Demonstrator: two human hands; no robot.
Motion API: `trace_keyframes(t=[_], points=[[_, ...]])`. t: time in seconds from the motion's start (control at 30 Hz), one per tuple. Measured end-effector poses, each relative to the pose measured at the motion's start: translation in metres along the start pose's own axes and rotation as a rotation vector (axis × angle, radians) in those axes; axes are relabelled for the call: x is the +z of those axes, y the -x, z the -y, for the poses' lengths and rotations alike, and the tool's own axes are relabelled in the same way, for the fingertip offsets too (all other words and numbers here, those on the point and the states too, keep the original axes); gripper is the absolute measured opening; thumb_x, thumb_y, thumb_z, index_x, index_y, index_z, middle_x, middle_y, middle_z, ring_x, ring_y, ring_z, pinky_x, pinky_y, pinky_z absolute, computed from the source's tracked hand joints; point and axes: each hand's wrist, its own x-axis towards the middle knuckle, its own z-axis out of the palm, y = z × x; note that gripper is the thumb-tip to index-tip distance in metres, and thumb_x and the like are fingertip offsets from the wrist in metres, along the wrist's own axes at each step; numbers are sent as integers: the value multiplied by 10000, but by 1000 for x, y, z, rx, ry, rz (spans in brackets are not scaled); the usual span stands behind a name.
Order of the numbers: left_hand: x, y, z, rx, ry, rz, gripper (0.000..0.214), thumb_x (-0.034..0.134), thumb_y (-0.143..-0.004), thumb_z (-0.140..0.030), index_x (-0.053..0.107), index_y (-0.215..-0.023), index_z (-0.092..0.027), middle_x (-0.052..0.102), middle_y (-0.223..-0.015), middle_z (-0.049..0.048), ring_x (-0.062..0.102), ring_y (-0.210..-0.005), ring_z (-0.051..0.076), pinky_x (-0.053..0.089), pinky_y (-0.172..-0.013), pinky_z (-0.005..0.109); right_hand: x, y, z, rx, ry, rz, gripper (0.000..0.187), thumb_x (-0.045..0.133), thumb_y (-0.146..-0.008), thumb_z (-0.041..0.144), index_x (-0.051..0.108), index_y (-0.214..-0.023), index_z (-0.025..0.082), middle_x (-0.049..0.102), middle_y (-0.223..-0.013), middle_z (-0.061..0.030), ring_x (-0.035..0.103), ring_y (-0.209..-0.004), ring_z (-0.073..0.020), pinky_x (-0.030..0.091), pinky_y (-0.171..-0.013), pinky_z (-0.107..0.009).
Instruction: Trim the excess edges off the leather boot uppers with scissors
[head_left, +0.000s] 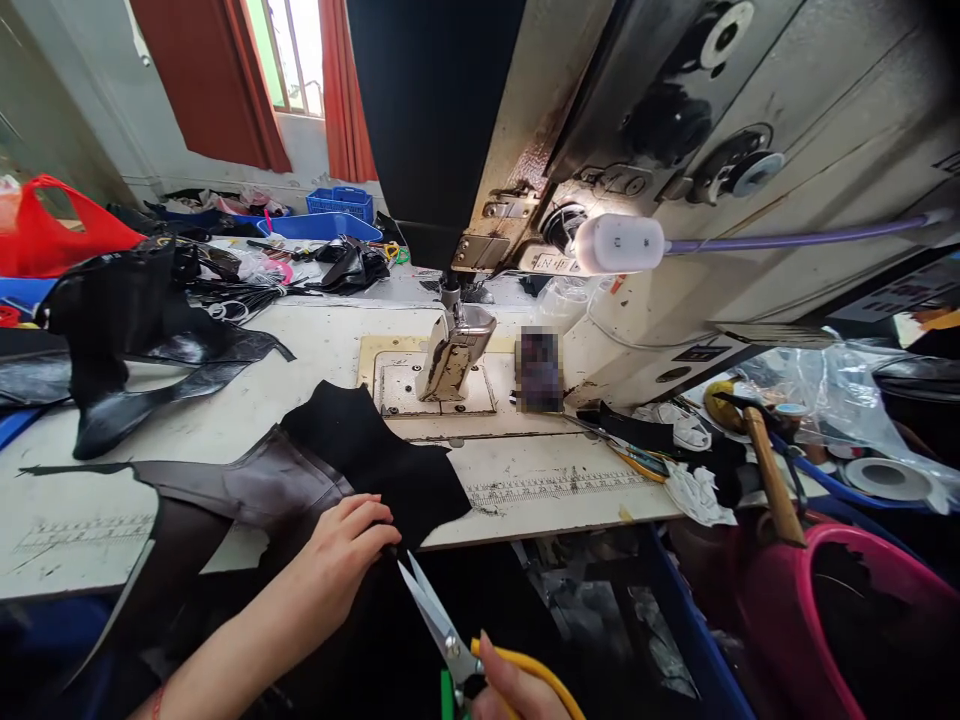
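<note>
My left hand (pixel 341 555) is closed on the edge of a black fabric piece (pixel 382 455) at the table's front edge, its fingertips pressed together. A dark brown leather piece (pixel 247 485) with a seam joins or overlaps the black piece and hangs over the edge; which of the two, I cannot tell. In my right hand (pixel 521 690), at the bottom of the view, are scissors (pixel 442 620) with yellow handles. Their blades stand slightly apart, tips just below the left fingertips. Behind the black piece rises the sewing machine's post (pixel 454 355), under the needle.
The machine's head (pixel 660 150) with a lit lamp (pixel 619 243) overhangs from the right. Black leather pieces (pixel 127 340) lie at left. On the right are a hammer (pixel 772 475), tweezers-like tools (pixel 637 462) and a pink bucket (pixel 832 590). A blurred-out dark rectangle (pixel 540 370) stands beside the post.
</note>
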Motion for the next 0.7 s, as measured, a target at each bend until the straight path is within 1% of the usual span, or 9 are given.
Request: trace_keyframes(t=[0.07, 0.13, 0.2, 0.27, 0.37, 0.43, 0.53, 0.6, 0.7], points=[[0, 0, -3, 6, 10, -102, 272, 455, -881, -29, 589, -1032, -212, 660, -1080, 68, 584, -1133, 221, 563, -915, 367, 5, -4, 2, -10, 1, 56, 847, 78, -790, 884, 305, -323, 215, 218, -254, 25, 188, -218, -45, 77, -246, -203], [3, 3, -5, 4, 7, -165, 181, 478, -908, -71, 578, -995, -194, 664, -1040, 72, 595, -1115, 209, 555, -923, 339, 8, -4, 4, 36, 4, 55, 874, 43, -800, 868, 396, -375, 191, 274, -280, 14, 239, -234, -58, 112, -256, -210], [6, 6, -6, 3, 4, -197, 157, 482, -919, -71, 576, -976, -184, 657, -1039, 75, 585, -1125, 200, 539, -945, 330, 11, -2, 6, 104, 12, -21, 918, -12, -825, 828, 486, -455, 152, 317, -321, 10, 278, -268, -65, 150, -289, -210], [10, 7, -6, 12, 8, -227, 166, 485, -919, -53, 578, -976, -178, 650, -1032, 73, 572, -1135, 194, 526, -960, 327, 15, 2, 11, 159, 34, -128, 938, -33, -854, 788, 531, -508, 124, 343, -359, 9, 289, -301, -62, 170, -329, -204], [12, 7, -6, 24, 24, -245, 191, 495, -907, -21, 583, -982, -173, 648, -993, 58, 557, -1137, 198, 516, -969, 338, 22, 4, 21, 219, 92, -291, 895, 44, -906, 744, 561, -543, 111, 389, -406, 5, 310, -336, -61, 184, -368, -191], [13, 6, -6, 26, 37, -249, 204, 501, -901, -9, 585, -989, -173, 647, -983, 52, 549, -1131, 200, 516, -964, 341, 28, 4, 30, 259, 124, -374, 850, 93, -933, 710, 568, -554, 116, 396, -412, 10, 308, -336, -64, 181, -370, -192], [13, 7, -7, 28, 54, -259, 233, 495, -894, 13, 584, -1004, -171, 630, -1002, 56, 527, -1145, 198, 514, -950, 318, 32, 4, 37, 330, 156, -434, 827, 88, -959, 653, 550, -518, 127, 359, -374, 15, 262, -306, -67, 148, -349, -205], [14, 8, -10, -1, 64, -301, 237, 503, -888, 15, 582, -1021, -165, 594, -1065, 75, 511, -1163, 199, 498, -966, 321, 31, 4, 36, 342, 167, -463, 822, 97, -963, 644, 541, -502, 129, 345, -357, 16, 257, -301, -65, 143, -345, -203], [16, 10, -19, -162, 70, -470, 149, 555, -884, -44, 573, -988, -149, 522, -1081, 96, 536, -1079, 191, 490, -933, 327, 25, 6, 31, 292, 182, -464, 808, 159, -955, 671, 542, -502, 123, 355, -362, 19, 294, -322, -58, 172, -358, -183]])
